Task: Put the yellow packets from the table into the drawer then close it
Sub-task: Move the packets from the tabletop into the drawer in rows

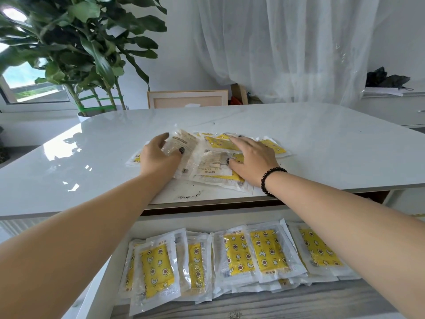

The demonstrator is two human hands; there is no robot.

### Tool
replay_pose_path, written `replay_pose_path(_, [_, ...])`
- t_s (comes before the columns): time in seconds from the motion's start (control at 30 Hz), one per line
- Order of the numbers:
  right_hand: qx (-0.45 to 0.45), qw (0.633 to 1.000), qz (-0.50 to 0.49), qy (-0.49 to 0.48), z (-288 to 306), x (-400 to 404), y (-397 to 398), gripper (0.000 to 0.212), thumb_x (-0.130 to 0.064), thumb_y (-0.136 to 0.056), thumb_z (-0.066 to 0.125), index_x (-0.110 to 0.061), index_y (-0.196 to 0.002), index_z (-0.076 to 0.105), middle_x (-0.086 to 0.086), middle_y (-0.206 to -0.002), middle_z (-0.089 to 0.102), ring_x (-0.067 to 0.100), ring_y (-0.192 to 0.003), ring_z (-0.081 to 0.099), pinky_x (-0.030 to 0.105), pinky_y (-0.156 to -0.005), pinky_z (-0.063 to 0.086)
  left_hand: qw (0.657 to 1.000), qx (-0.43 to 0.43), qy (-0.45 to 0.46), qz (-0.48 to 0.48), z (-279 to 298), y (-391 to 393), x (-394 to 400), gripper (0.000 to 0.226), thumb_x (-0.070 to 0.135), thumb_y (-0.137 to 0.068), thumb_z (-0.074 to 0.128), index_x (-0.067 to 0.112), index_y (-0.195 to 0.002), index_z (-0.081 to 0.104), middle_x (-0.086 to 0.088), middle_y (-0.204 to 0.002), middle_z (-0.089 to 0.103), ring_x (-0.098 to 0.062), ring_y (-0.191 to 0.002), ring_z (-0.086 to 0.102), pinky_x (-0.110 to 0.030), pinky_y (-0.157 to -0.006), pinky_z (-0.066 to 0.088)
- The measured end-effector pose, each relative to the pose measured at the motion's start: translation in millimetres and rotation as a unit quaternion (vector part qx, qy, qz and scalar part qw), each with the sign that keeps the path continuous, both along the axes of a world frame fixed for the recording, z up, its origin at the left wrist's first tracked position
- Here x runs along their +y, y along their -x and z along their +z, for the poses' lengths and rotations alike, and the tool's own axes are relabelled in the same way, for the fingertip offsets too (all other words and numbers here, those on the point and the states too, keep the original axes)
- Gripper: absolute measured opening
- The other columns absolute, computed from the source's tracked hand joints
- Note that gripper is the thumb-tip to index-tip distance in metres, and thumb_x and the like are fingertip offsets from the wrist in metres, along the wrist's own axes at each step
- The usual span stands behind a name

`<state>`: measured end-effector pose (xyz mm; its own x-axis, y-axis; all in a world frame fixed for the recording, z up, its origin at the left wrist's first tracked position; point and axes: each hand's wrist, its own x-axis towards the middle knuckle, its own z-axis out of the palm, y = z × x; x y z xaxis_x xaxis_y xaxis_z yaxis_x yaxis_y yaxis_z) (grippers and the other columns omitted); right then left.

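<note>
A leafy plant point(76, 47) stands at the far left behind the white surface point(322, 139), its pot at the surface's back corner. On the surface lies a loose heap of packets point(213, 157), some yellow side up, some showing the pale printed back. The left hand point(158, 157) rests on the heap's left end, fingers curled round a see-through packet point(184, 143) with the thumb on top, so it is gripping that one. Just to the right, the right hand point(253, 157) lies flat on the heap, fingers spread and pressing down, gripping nothing; a dark bead bracelet point(271, 180) circles its wrist. Below the surface's near edge the drawer point(253, 302) stands pulled out, with more packets point(241, 256) laid overlapping in a row across it. A white curtain point(287, 47) hangs behind, to the right
</note>
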<state>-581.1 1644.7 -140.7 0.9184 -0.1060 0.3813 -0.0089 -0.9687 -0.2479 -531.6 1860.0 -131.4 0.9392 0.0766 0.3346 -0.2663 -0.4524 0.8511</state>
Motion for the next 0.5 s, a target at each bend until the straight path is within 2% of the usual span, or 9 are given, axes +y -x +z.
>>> replay_pose_path(0.07, [0.023,1.000,0.016,0.014,0,1,-1,0.055,-0.040,-0.094,0.041,-0.036,-0.147,0.026,-0.006,-0.149,0.039,0.020,-0.136,0.036,0.046,-0.110,0.029,0.998,-0.030,0.051,0.028,1,0,0,0.045,0.014,-0.083,0.065,0.021,-0.127,0.059,0.006,-0.118,0.063,-0.016,-0.109,0.059,-0.026,-0.090,0.045])
replay_pose_path(0.13, [0.035,0.999,0.021,0.008,1,2,-1,0.051,-0.038,-0.095,0.039,-0.034,-0.145,0.032,-0.004,-0.143,0.046,0.020,-0.132,0.040,0.042,-0.106,0.035,0.995,-0.064,0.054,0.051,1,1,0,0.028,0.012,-0.081,0.066,0.020,-0.108,0.060,0.005,-0.108,0.063,-0.016,-0.099,0.060,-0.026,-0.082,0.045])
replay_pose_path(0.2, [0.041,0.999,0.012,0.005,2,1,-1,0.044,-0.041,-0.095,0.040,-0.030,-0.137,0.046,-0.003,-0.138,0.051,0.020,-0.128,0.044,0.040,-0.103,0.037,0.991,-0.126,-0.019,0.027,-1,3,-2,0.019,0.010,-0.079,0.070,0.019,-0.089,0.056,0.003,-0.099,0.059,-0.013,-0.084,0.058,-0.022,-0.072,0.041])
replay_pose_path(0.23, [0.039,0.999,0.003,0.010,2,1,-1,0.041,-0.044,-0.094,0.040,-0.029,-0.130,0.054,-0.003,-0.133,0.055,0.020,-0.124,0.047,0.038,-0.099,0.039,0.984,-0.161,-0.067,-0.019,-3,5,-4,0.021,0.008,-0.077,0.072,0.019,-0.083,0.055,0.004,-0.094,0.056,-0.012,-0.079,0.057,-0.020,-0.069,0.041])
replay_pose_path(0.3, [0.022,0.999,-0.020,0.025,1,1,-1,0.039,-0.049,-0.092,0.041,-0.024,-0.114,0.063,-0.003,-0.116,0.063,0.021,-0.112,0.054,0.035,-0.090,0.042,0.962,-0.185,-0.161,-0.124,-9,7,-8,0.028,0.003,-0.070,0.073,0.023,-0.077,0.054,0.004,-0.092,0.055,-0.016,-0.083,0.060,-0.025,-0.076,0.048])
replay_pose_path(0.33, [0.009,0.999,-0.033,0.032,1,2,0,0.039,-0.050,-0.092,0.041,-0.022,-0.105,0.065,-0.002,-0.107,0.065,0.021,-0.106,0.055,0.033,-0.084,0.042,0.954,-0.166,-0.197,-0.157,-11,8,-10,0.031,0.003,-0.068,0.071,0.026,-0.075,0.051,0.004,-0.096,0.058,-0.020,-0.091,0.060,-0.031,-0.082,0.049])
replay_pose_path(0.4, [-0.019,0.997,-0.057,0.052,0,3,1,0.037,-0.048,-0.093,0.041,-0.018,-0.088,0.062,0.001,-0.089,0.065,0.024,-0.096,0.056,0.032,-0.075,0.040,0.951,-0.101,-0.230,-0.182,-10,10,-10,0.027,0.013,-0.067,0.069,0.030,-0.075,0.049,0.004,-0.111,0.062,-0.019,-0.108,0.056,-0.030,-0.090,0.042])
replay_pose_path(0.43, [-0.029,0.995,-0.070,0.063,0,3,1,0.036,-0.046,-0.093,0.040,-0.017,-0.082,0.059,0.002,-0.082,0.063,0.025,-0.094,0.055,0.033,-0.073,0.038,0.953,-0.063,-0.232,-0.186,-8,11,-10,0.021,0.024,-0.066,0.067,0.028,-0.078,0.051,0.003,-0.116,0.062,-0.019,-0.112,0.054,-0.029,-0.090,0.040])
replay_pose_path(0.5, [-0.042,0.992,-0.095,0.075,0,3,2,0.032,-0.040,-0.094,0.039,-0.016,-0.076,0.050,0.001,-0.073,0.055,0.027,-0.093,0.055,0.035,-0.074,0.037,0.954,-0.005,-0.223,-0.201,-3,13,-10,0.035,0.042,-0.059,0.059,0.021,-0.087,0.057,-0.002,-0.117,0.062,-0.022,-0.110,0.054,-0.032,-0.086,0.040])
